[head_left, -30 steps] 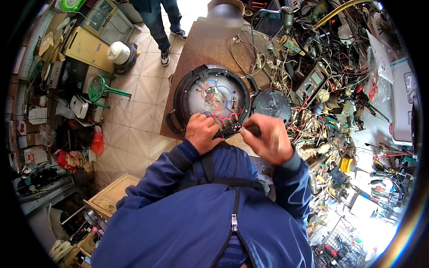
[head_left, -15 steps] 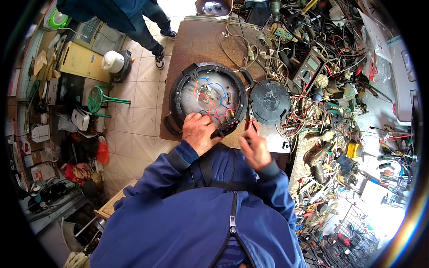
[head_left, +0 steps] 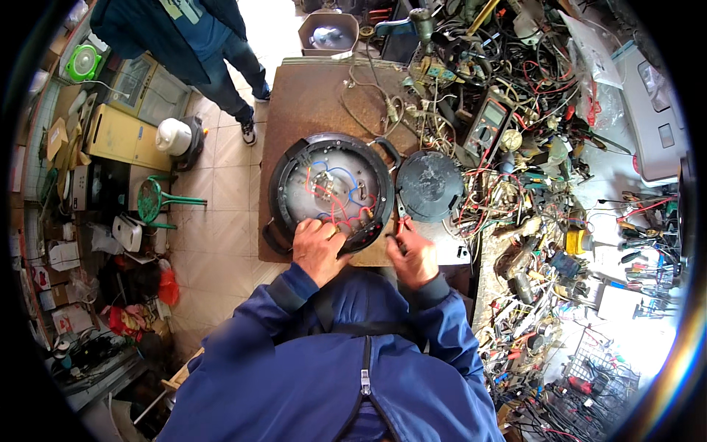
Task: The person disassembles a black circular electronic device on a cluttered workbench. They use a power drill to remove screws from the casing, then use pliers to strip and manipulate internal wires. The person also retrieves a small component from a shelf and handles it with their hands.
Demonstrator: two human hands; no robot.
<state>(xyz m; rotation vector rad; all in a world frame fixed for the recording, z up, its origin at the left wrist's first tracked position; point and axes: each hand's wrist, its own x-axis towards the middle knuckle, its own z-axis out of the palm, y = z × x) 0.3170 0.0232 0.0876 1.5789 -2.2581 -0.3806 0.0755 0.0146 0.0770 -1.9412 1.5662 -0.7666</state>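
A round black electric cooker base (head_left: 278, 173) lies open on the table, with red and blue wires (head_left: 340, 210) across its silver inside. My left hand (head_left: 318, 250) is closed over its near rim, gripping the black control panel (head_left: 361, 240) with dark buttons. Just right of the rim, my right hand (head_left: 414, 258) is closed, its fingers round a small dark thing that I cannot make out. Red-handled pliers (head_left: 402, 224) lie at its fingertips, partly hidden. A round black cover (head_left: 430, 187) rests beside the cooker base.
A multimeter (head_left: 489, 125) stands among tangled cables and tools along the right. The brown tabletop (head_left: 309, 88) bears a loose cord; a box (head_left: 328, 34) sits beyond it. Another person (head_left: 213, 51) stands at the far left, near a green stool (head_left: 150, 200).
The control panel, tilted up before, now sits lower against the rim under my left hand. My right hand has moved close to the pliers. The view has shifted; the other person's torso shows more.
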